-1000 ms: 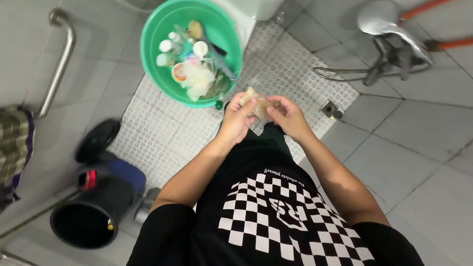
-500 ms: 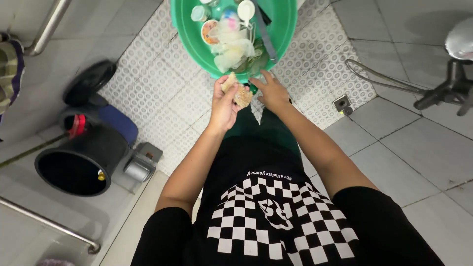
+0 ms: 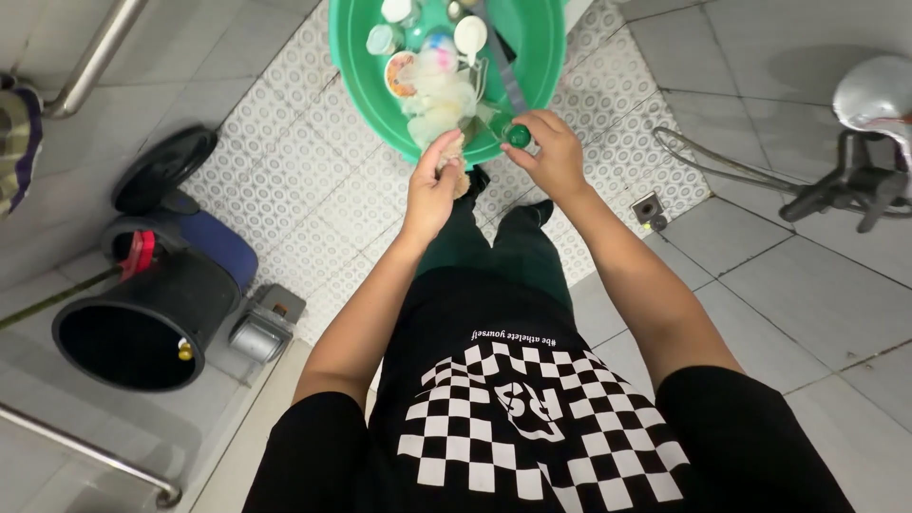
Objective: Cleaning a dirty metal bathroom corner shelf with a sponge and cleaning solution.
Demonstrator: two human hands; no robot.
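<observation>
Sponge (image 3: pixel 454 163), tan, soft-looking, clenched in left hand (image 3: pixel 432 185) at near rim of green basin (image 3: pixel 353 57); likely light, squashy, easy to grip anywhere round its body. Right hand (image 3: pixel 554 152) closed round small green bottle (image 3: pixel 511 132) beside basin's near-right edge; probably smooth, maybe slippery, best held at its sides. Basin holds white mesh puff (image 3: pixel 437 100), small jars, white caps, long dark tool. Black bin (image 3: pixel 133 328) at left, apparently near-empty.

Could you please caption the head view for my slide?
Left hand holds a tan sponge; right hand grips a green-capped bottle at a green basin.
</observation>
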